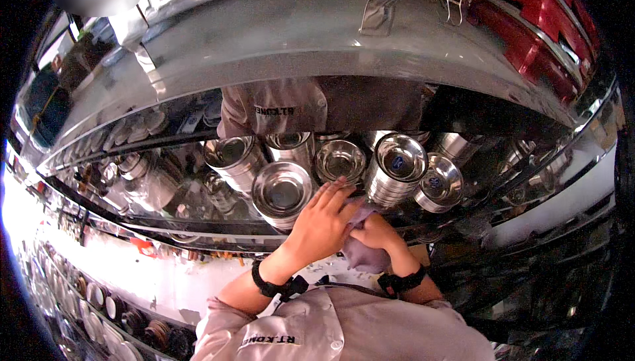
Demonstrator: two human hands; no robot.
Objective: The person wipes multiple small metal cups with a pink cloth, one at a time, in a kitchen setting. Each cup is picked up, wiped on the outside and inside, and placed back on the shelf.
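Observation:
My left hand (322, 222) reaches over the front edge of a glass display case, fingers spread and pointing away from me, close to a round steel bowl (341, 161). A purple-grey cloth (367, 256) hangs between my hands, and my right hand (373, 232) is closed on its upper part. My left fingers partly cover the cloth; whether they grip it I cannot tell. Left of my left hand is a stack of steel bowls (282, 191). Beyond my right hand stand a taller stack of steel bowls (400, 162) and a lower steel bowl (438, 183).
A glass pane (307, 65) spans the far side and reflects a shirt. Red drawers or cases (540, 28) are at the upper right. More stacked steelware (139, 177) lies at the left. Shelves with round dishes (111, 306) are at the lower left. Another person (126, 26) is at the upper left.

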